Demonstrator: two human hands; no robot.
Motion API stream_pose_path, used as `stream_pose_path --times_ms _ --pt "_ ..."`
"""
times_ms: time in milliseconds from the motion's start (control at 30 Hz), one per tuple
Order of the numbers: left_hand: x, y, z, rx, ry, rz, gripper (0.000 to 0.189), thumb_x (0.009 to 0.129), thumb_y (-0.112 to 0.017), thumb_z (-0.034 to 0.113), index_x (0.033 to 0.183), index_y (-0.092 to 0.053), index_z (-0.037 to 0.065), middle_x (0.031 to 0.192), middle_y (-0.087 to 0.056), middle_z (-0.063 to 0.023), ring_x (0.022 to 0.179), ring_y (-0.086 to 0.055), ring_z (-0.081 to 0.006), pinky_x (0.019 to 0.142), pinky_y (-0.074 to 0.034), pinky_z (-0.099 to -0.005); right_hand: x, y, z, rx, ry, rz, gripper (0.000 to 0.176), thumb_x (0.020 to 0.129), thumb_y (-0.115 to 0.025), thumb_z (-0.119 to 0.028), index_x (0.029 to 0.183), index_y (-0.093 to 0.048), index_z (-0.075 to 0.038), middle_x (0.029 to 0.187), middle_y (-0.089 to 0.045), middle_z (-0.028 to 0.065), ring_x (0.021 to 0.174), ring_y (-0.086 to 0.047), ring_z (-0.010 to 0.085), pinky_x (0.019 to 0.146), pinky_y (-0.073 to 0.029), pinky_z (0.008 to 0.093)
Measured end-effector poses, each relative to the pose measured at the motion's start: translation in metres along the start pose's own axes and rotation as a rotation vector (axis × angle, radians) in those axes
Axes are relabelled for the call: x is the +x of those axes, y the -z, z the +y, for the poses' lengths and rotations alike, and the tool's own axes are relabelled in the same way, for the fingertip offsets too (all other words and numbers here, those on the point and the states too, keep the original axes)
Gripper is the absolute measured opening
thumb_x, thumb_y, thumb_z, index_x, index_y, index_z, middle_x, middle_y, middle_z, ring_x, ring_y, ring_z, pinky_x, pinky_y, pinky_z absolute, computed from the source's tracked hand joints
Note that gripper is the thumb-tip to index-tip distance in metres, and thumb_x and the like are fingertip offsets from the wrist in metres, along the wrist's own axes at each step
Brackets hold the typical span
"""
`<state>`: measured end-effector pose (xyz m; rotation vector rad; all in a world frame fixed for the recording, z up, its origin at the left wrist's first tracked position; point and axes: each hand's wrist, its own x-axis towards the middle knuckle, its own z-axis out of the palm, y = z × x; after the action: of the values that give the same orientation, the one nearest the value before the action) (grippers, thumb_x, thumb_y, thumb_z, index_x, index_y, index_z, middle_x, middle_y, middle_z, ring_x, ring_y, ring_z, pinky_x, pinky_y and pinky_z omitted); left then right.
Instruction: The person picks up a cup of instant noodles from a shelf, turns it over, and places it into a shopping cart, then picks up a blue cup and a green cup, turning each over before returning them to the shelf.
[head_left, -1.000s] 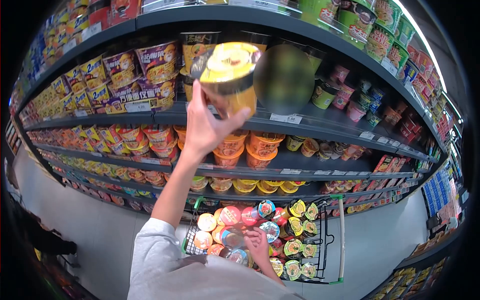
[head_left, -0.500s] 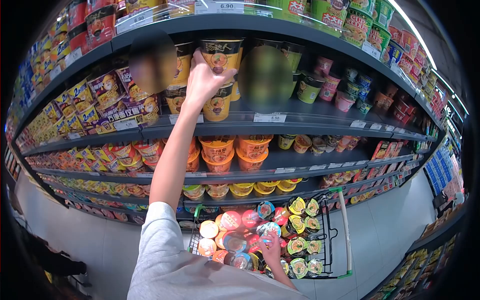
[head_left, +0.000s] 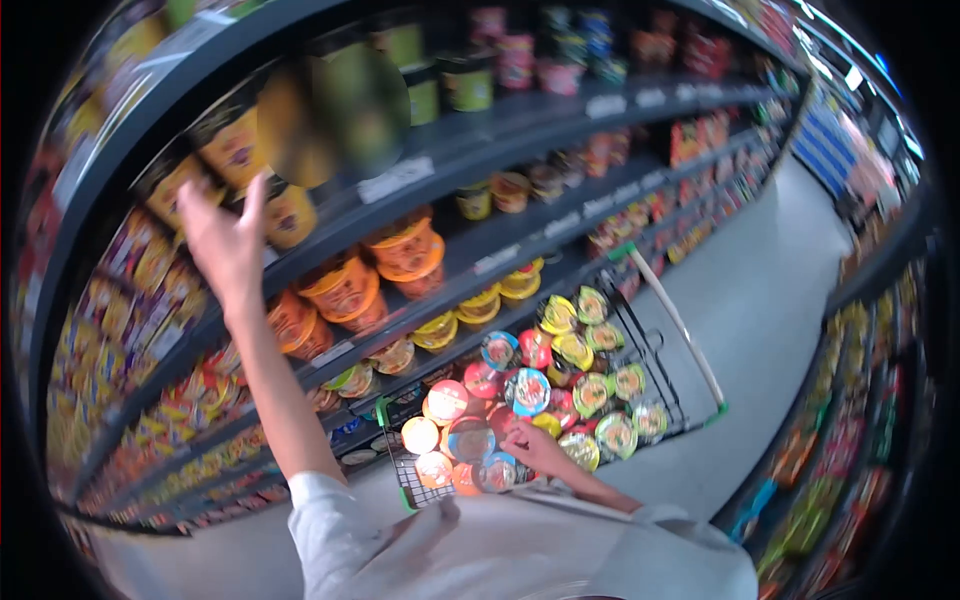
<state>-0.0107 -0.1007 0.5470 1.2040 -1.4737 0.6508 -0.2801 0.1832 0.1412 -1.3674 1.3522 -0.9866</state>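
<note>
My left hand (head_left: 222, 235) reaches up to the shelf at the left, thumb and fingers spread, holding nothing. Just beyond it stand yellow instant noodle cups (head_left: 233, 145) with black tops, somewhat blurred. Another yellow noodle cup (head_left: 290, 216) is right of my thumb. Low in the view, my right hand (head_left: 537, 448) hovers over the shopping cart (head_left: 418, 492), its fingers loosely bent and apparently around nothing. Many noodle cups fill the cart, lids up. A blue-and-white-lidded cup (head_left: 527, 391) lies just above my right hand, and a green-lidded cup (head_left: 617, 435) to its right.
Orange noodle tubs (head_left: 403, 247) sit on the shelf below the yellow cups. A white price tag (head_left: 396, 180) is on the shelf edge. The cart's handle (head_left: 678, 325) points into the aisle. Another stocked shelf (head_left: 800, 450) borders the right side. Two dark blurred patches cover part of the upper shelf.
My left hand has let go of the yellow noodle cup and opened. My right hand has come away from the blue-and-white-lidded cup in the cart. The view has turned and tilted to the right.
</note>
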Motion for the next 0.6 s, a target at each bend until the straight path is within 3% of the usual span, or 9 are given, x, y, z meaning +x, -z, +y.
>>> stream_pose_path --times_ms 67,167,233,267,333,367,433,467,600 --pt "-0.035 0.021 0.028 -0.169 0.071 0.084 0.073 0.084 -0.082 0.031 0.137 -0.047 -0.005 0.125 -0.06 -0.0193 0.116 -0.059 -0.0297 0.101 -0.045 -0.0385 -0.007 -0.005 0.014 -0.013 -0.025 0.02 0.036 0.09 -0.074 -0.021 0.115 -0.058 0.0 0.092 -0.069 0.0097 0.084 -0.068 0.0153 0.073 -0.056 0.031" --pt "-0.113 0.027 0.026 -0.389 0.027 -0.049 0.057 0.089 -0.076 0.014 0.137 -0.048 -0.002 0.123 -0.06 -0.0165 0.115 -0.059 -0.0267 0.102 -0.045 -0.0391 -0.02 -0.01 0.03 -0.083 -0.02 0.056 0.035 0.09 -0.074 -0.024 0.112 -0.059 -0.002 0.092 -0.07 0.0112 0.084 -0.07 0.0224 0.071 -0.056 0.0341" --pt "-0.184 0.026 0.015 -0.44 0.128 -0.346 0.054 0.09 -0.073 0.011 0.136 -0.048 -0.003 0.121 -0.06 -0.0164 0.115 -0.058 -0.0262 0.102 -0.045 -0.0399 -0.025 -0.009 0.032 -0.122 -0.023 0.076 0.034 0.09 -0.073 -0.024 0.112 -0.059 -0.002 0.092 -0.07 0.0116 0.083 -0.07 0.0233 0.071 -0.056 0.0344" --pt "-0.225 0.027 0.007 -0.486 0.312 -0.594 0.053 0.089 -0.074 0.012 0.134 -0.05 -0.002 0.119 -0.06 -0.0159 0.113 -0.058 -0.0258 0.1 -0.046 -0.0395 -0.028 -0.009 0.033 -0.144 -0.025 0.08 0.034 0.09 -0.073 -0.024 0.112 -0.059 -0.003 0.092 -0.07 0.0117 0.083 -0.07 0.0238 0.071 -0.056 0.0345" --pt "-0.331 0.025 -0.037 -0.476 0.398 -0.977 0.049 0.083 -0.079 0.014 0.124 -0.055 -0.001 0.108 -0.064 -0.0145 0.099 -0.062 -0.0259 0.091 -0.051 -0.0391 -0.032 -0.009 0.041 -0.145 -0.02 0.096 0.034 0.089 -0.072 -0.026 0.112 -0.06 -0.004 0.091 -0.07 0.0119 0.082 -0.07 0.0247 0.072 -0.056 0.0354" --pt "-0.367 0.037 -0.047 -0.351 0.384 -1.263 0.046 0.08 -0.081 0.015 0.118 -0.059 -0.001 0.106 -0.068 -0.0165 0.097 -0.068 -0.0265 0.088 -0.054 -0.0398 -0.033 -0.008 0.041 -0.155 -0.021 0.103 0.035 0.089 -0.072 -0.027 0.112 -0.06 -0.004 0.091 -0.07 0.0118 0.082 -0.07 0.0249 0.072 -0.056 0.0356" --pt "-0.453 0.068 -0.062 -0.319 0.531 -1.514 0.042 0.079 -0.082 0.021 0.113 -0.064 0.004 0.1 -0.073 -0.0168 0.089 -0.073 -0.0273 0.078 -0.057 -0.0408 -0.037 -0.006 0.044 -0.178 -0.013 0.133 0.035 0.088 -0.072 -0.028 0.111 -0.061 -0.004 0.089 -0.071 0.0111 0.08 -0.07 0.0251 0.071 -0.056 0.0364" --pt "-0.523 0.08 -0.098 -0.249 0.406 -1.54 0.042 0.078 -0.082 0.025 0.111 -0.065 0.004 0.092 -0.074 -0.014 0.085 -0.073 -0.027 0.077 -0.057 -0.0398 -0.039 -0.006 0.045 -0.168 -0.048 0.131 0.034 0.088 -0.072 -0.028 0.111 -0.061 -0.004 0.09 -0.071 0.011 0.08 -0.07 0.0249 0.071 -0.056 0.0363" --pt "-0.587 0.146 -0.092 -0.026 0.555 -1.886 0.039 0.078 -0.081 0.021 0.109 -0.066 0.003 0.1 -0.074 -0.014 0.088 -0.073 -0.0256 0.078 -0.057 -0.0381 -0.04 -0.006 0.047 -0.142 -0.129 0.104 0.034 0.089 -0.072 -0.029 0.11 -0.062 -0.005 0.091 -0.07 0.0102 0.08 -0.07 0.0239 0.07 -0.056 0.0362"
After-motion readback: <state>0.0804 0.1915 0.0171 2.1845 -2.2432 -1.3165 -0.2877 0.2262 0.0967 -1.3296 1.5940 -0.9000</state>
